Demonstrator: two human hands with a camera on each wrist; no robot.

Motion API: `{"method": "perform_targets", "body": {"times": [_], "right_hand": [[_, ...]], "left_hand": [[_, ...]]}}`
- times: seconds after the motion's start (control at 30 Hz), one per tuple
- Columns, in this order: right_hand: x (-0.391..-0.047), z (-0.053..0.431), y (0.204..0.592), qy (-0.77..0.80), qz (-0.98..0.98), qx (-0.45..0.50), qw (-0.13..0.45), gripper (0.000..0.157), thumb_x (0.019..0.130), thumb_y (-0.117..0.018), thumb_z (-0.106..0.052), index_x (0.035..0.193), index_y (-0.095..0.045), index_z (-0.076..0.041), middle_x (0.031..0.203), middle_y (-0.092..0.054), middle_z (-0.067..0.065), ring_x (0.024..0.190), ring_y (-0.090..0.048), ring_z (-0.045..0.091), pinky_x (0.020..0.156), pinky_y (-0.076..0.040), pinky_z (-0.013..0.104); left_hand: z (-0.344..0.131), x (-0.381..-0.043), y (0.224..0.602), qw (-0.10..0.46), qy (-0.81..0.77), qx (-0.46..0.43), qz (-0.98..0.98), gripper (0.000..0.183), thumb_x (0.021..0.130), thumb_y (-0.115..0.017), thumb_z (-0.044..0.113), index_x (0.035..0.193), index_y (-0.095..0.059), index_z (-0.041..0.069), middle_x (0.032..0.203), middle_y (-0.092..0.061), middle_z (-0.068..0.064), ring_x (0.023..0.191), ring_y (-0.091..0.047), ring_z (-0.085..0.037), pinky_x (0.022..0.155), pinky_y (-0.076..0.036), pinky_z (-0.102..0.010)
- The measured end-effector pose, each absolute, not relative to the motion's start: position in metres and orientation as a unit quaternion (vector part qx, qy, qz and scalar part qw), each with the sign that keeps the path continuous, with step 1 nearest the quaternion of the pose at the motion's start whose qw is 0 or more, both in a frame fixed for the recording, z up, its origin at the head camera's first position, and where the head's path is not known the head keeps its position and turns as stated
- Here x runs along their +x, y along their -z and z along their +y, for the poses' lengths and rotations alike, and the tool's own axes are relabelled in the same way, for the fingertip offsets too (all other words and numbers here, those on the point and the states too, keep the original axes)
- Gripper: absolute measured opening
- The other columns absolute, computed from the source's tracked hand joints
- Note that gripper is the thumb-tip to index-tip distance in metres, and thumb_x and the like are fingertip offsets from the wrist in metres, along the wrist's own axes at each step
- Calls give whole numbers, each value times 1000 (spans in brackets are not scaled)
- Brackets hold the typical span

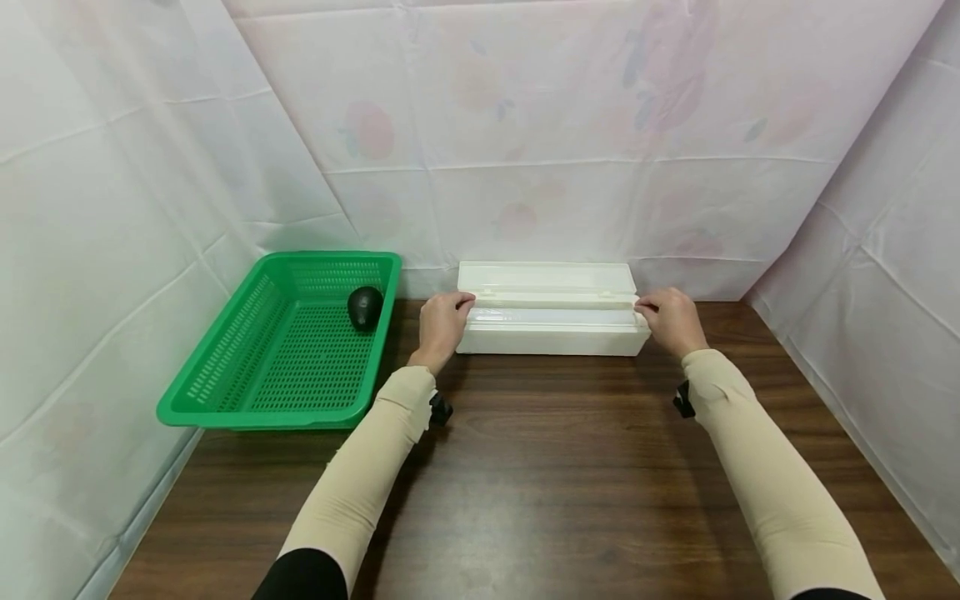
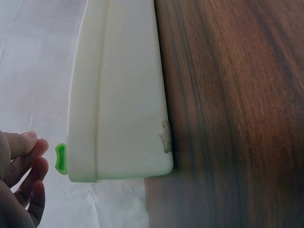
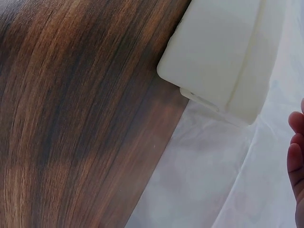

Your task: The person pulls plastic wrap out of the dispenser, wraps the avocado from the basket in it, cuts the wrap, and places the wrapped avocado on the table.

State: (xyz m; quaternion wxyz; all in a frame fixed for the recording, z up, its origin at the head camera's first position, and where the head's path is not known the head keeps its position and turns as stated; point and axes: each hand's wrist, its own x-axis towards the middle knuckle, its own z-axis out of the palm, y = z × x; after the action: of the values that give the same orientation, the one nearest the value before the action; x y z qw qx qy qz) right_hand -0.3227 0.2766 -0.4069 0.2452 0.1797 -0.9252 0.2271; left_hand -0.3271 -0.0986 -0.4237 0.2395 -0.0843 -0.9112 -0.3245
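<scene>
A long white plastic wrap dispenser (image 1: 551, 340) lies crosswise near the back of the table, its lid (image 1: 547, 275) raised toward the curtain. Clear shiny wrap (image 1: 555, 317) stretches along its top. At the left end, my left hand (image 1: 441, 325) pinches the wrap's edge between thumb and forefinger. My right hand (image 1: 671, 318) pinches at the opposite end in the same way. A small green tab (image 2: 61, 159) sticks out of the dispenser, close to the left fingertips (image 2: 29, 135) in the left wrist view. Only some curled right fingers (image 3: 295, 156) show in the right wrist view.
To the left stands a green plastic basket (image 1: 262, 417) holding a dark avocado (image 1: 365, 308) by its right wall. White printed curtains (image 1: 517, 192) enclose the back and both sides. The brown wooden table (image 1: 555, 467) extends in front of the dispenser.
</scene>
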Motion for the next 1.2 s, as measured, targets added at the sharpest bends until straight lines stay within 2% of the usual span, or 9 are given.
{"method": "perform_targets", "body": {"times": [0.43,0.77,0.93,1.2], "right_hand": [[-317,276,406,-210,-920,197,267,9,86,-71,-2,88,-75,5,83,-72,21,79,-59,33,71,-48,45],[-310,273,406,-241,-899,191,312,7,80,-74,3,87,-75,6,88,-73,21,82,-61,34,71,-50,45],[-308,273,407,-248,-898,188,311,5,80,-75,3,85,-75,6,80,-71,20,77,-59,32,67,-47,43],[-307,275,406,-244,-896,192,318,4,81,-74,3,84,-76,5,81,-72,21,78,-59,32,66,-47,43]], "left_hand": [[-97,-321,420,262,315,-97,-907,16,93,-66,16,99,-78,8,94,-77,-7,83,-71,-23,77,-57,-39],[-95,-316,417,279,317,-105,-900,15,92,-67,16,97,-79,9,91,-77,-6,83,-69,-25,79,-54,-41],[-95,-314,417,281,321,-104,-898,14,91,-68,14,97,-79,7,93,-76,-7,87,-67,-26,82,-53,-43],[-96,-311,416,288,318,-108,-897,13,90,-69,14,96,-79,8,93,-77,-7,86,-66,-26,81,-53,-41]]}}
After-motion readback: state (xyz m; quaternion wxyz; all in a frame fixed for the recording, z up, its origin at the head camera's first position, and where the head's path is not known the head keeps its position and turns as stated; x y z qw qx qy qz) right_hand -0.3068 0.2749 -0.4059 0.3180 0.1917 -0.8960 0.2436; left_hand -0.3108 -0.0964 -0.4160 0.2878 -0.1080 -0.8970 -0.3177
